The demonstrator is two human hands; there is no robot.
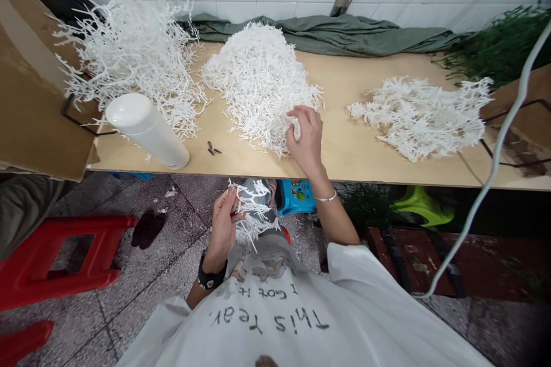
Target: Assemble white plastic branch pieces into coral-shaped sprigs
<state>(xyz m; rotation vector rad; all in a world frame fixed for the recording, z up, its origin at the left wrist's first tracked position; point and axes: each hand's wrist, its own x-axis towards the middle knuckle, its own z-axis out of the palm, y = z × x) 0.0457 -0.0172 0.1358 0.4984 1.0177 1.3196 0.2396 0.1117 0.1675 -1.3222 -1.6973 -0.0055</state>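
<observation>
My left hand [224, 219], below the table's front edge, is closed on a white branched piece [253, 206] that hangs over my lap. My right hand [306, 139] is above the right side of the middle pile of small white pieces [262, 80]. Its thumb and index finger are curved with a gap between them, and nothing can be seen in them. A looser pile of long white branched pieces [138, 51] lies at the left of the table. At the right lies a flatter bunch of white branched pieces [430, 114].
A white bottle [148, 132] and a few dark seeds [212, 149] are near the wooden table's [340, 149] front edge. Cardboard boxes stand at both ends. A white cable [495, 155] crosses the right side. Red stools [86, 275] stand lower left.
</observation>
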